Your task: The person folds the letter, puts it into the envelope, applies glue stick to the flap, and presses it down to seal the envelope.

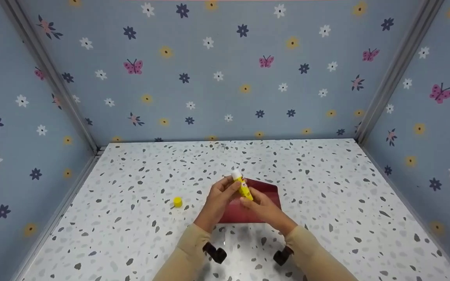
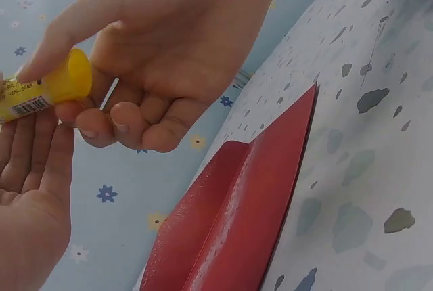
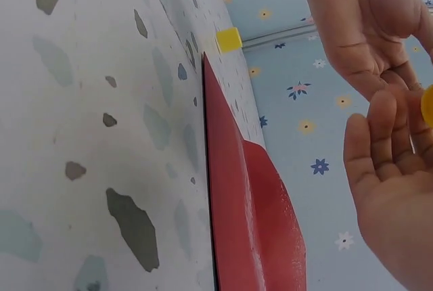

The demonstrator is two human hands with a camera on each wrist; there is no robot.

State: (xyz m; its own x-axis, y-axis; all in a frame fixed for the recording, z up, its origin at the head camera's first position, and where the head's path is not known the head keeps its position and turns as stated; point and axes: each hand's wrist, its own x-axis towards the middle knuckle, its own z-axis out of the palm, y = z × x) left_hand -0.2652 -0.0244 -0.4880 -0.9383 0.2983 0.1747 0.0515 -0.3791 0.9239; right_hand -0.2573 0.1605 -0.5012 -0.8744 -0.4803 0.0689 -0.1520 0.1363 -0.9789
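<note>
Both hands hold a yellow glue stick (image 1: 244,189) above a red paper envelope (image 1: 244,212). The stick slants, its uncapped white end pointing away from me and its yellow base toward me. My left hand (image 1: 218,201) pinches the barrel, thumb across the top. At the base, the thumb and fingers of my right hand (image 1: 266,208) hold the stick from the right. In the left wrist view, the right hand's fingers (image 2: 34,149) lie beneath the barrel. The envelope's flap (image 2: 196,216) stands raised at a fold with shiny streaks along it.
The yellow cap (image 1: 177,201) sits on the speckled table (image 1: 318,183), left of the envelope. Flower-patterned panels (image 1: 225,78) enclose the table at the back and both sides, with metal posts (image 1: 397,74) at the back corners.
</note>
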